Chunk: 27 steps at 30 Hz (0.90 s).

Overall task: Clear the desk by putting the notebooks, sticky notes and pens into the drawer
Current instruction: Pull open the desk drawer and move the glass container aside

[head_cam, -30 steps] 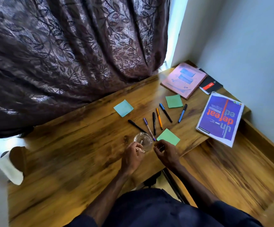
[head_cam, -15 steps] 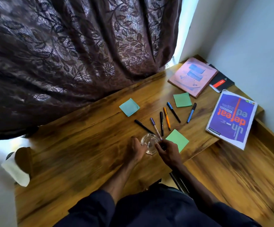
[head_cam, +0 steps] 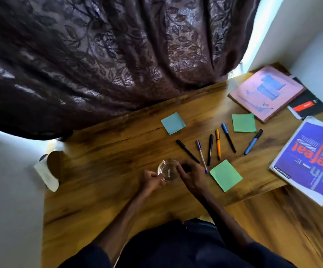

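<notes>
The left hand [head_cam: 151, 180] and right hand [head_cam: 192, 177] each pinched the rim of a glass dish [head_cam: 168, 171] mid-frame on the worktop [head_cam: 108, 161]. It seemed best to set it aside gently, then bunch the pens [head_cam: 217, 144] just upper right of it. The sticky notes [head_cam: 226, 175] and notebooks [head_cam: 309, 161] lay further right.

You are at a study corner in what looks like a home — a wood-grain desk [head_cam: 108, 151] pushed into the angle of plain pale walls [head_cam: 315, 45], with a heavy dark curtain [head_cam: 118, 55] in a shiny leaf pattern hanging along its far edge. Notebooks [head_cam: 267, 93], pens [head_cam: 218, 144] and sticky notes [head_cam: 226, 175] spread loosely over the top mark it as a place for writing.
</notes>
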Each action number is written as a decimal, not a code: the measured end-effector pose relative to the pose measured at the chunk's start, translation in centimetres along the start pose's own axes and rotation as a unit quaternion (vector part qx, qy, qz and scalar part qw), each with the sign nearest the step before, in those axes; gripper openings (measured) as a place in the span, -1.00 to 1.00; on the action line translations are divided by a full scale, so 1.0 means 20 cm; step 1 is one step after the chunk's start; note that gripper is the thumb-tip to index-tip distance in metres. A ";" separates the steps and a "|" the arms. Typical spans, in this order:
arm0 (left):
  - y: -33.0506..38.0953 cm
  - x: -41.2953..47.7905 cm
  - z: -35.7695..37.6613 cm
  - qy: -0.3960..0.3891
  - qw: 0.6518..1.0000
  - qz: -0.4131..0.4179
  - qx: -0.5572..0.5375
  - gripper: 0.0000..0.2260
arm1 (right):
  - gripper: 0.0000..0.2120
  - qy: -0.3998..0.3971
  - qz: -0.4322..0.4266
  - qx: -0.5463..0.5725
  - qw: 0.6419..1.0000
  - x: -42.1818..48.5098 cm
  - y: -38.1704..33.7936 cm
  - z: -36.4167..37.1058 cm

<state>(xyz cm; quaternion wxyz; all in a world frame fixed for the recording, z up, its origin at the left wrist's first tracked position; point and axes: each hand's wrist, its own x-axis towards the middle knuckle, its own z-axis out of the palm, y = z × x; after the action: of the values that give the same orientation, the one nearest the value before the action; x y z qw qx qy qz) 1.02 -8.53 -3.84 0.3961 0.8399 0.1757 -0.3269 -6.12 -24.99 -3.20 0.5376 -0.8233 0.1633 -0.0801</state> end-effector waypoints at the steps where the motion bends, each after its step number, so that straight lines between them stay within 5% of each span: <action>1: -0.02 -0.01 -0.04 0.006 1.000 -0.005 -0.029 -0.80 | -0.85 -0.010 -0.008 -0.006 1.000 0.01 -0.01 0.02; 4: -0.08 0.01 -0.12 0.005 0.992 -0.020 -0.127 -0.77 | -0.85 -0.015 -0.002 -0.004 1.000 0.03 -0.05 0.06; 11: -0.07 0.01 -0.34 -0.007 0.973 0.018 -0.230 -0.80 | -0.51 -0.067 0.146 0.105 0.981 0.07 -0.23 0.20; 15: -0.10 0.04 -0.52 -0.017 0.971 0.064 -0.231 -0.70 | -0.77 -0.073 0.136 0.147 0.977 0.07 -0.38 0.31; 20: -0.24 0.07 -0.76 -0.088 0.962 0.088 -0.245 -0.72 | -0.83 -0.033 0.120 0.141 0.982 0.05 -0.52 0.49; 27: -0.56 0.12 -1.09 -0.081 0.948 0.096 -0.291 -0.85 | -0.94 -0.127 0.102 0.062 0.985 0.02 -0.66 0.78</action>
<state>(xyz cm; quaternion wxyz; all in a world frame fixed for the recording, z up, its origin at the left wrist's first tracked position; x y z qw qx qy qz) 5.44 15.51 -1.31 0.6660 0.6713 0.1489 -0.2891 1.55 -6.81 2.45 0.6092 -0.7711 0.1713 0.0702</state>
